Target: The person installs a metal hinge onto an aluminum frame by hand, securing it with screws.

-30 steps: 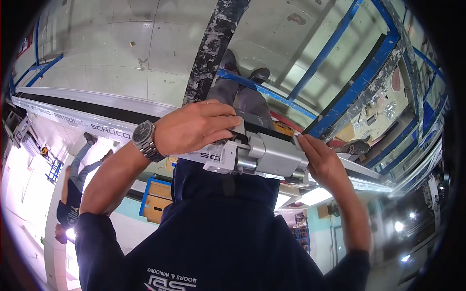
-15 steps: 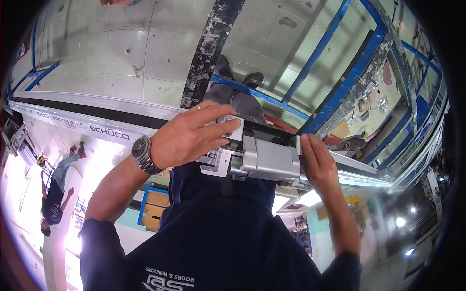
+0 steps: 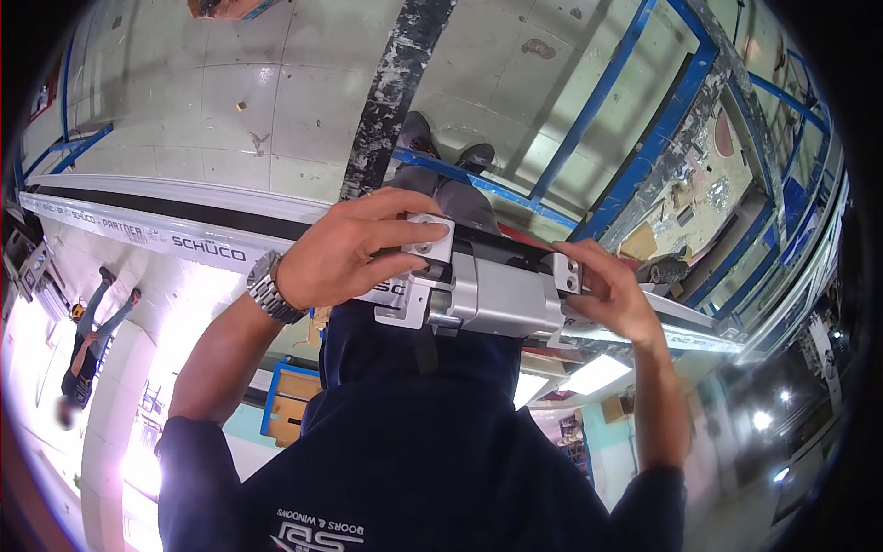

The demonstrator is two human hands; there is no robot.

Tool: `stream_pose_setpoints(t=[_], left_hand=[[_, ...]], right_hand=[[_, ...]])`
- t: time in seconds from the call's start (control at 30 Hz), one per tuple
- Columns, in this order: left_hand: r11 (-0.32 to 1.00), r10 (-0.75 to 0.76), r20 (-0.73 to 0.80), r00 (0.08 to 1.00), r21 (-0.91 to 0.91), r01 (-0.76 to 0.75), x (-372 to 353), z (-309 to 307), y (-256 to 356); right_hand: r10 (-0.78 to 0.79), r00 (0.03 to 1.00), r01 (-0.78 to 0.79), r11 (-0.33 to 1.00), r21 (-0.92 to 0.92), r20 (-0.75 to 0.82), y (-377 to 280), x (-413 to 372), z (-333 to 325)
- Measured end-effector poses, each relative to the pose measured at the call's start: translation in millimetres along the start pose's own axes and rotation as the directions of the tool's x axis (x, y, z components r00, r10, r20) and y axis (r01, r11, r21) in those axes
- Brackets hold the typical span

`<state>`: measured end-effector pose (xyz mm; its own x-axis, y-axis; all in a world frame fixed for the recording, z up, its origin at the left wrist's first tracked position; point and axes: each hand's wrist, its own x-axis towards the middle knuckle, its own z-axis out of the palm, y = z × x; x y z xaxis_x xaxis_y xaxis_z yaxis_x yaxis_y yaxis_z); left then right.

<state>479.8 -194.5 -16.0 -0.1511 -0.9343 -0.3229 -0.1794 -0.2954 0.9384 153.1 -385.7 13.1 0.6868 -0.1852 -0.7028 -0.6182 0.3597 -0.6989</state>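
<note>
A silver metal door hinge (image 3: 509, 299) sits on a long aluminium door profile (image 3: 210, 248) that crosses in front of my body. My left hand (image 3: 354, 248), with a watch on the wrist, grips a pale end plate (image 3: 430, 241) at the hinge's left, index finger on its upper part and thumb below. At the other end, my right hand (image 3: 607, 290) curves around a small pale plate (image 3: 564, 273) with two dark screw holes, fingers above and thumb below. The profile's underside is hidden.
A paint-spattered black bar (image 3: 395, 101) and a blue metal frame (image 3: 589, 120) stand beyond the profile. Scraps lie on a worn board (image 3: 704, 184) at the right. Another person (image 3: 81, 363) is off to the left.
My right thumb and fingers have spread around the right plate, exposing its face with the holes. The left hand has shifted slightly on its plate. The other person has moved.
</note>
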Motion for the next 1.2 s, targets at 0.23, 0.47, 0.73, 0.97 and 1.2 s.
stream_pose_setpoints(t=[0.23,0.47,0.73,0.97,1.2], left_hand=[[0.999,0.009,-0.002,1.0,0.033,-0.009,1.2,0.1,2.2],[0.991,-0.129,0.016,0.992,0.046,0.128,6.8,1.8,6.0],[0.801,-0.476,0.07,0.877,-0.376,0.465,12.8,4.4,9.6],[0.586,-0.573,0.245,0.782,-0.545,0.6,25.6,-5.1,18.3],[0.688,-0.489,0.22,0.844,-0.498,0.528,21.0,-4.1,22.7]], right_hand=[[0.455,0.883,-0.456,0.77,0.447,0.117,7.3,8.3,-3.3],[0.38,0.924,-0.362,0.838,0.407,0.04,14.5,7.9,0.0],[0.283,0.955,-0.24,0.917,0.32,-0.094,16.5,-6.7,12.1],[0.281,0.957,-0.236,0.896,0.375,-0.067,14.4,-5.7,9.7],[0.268,0.963,-0.236,0.898,0.372,-0.037,17.3,-7.8,9.1]])
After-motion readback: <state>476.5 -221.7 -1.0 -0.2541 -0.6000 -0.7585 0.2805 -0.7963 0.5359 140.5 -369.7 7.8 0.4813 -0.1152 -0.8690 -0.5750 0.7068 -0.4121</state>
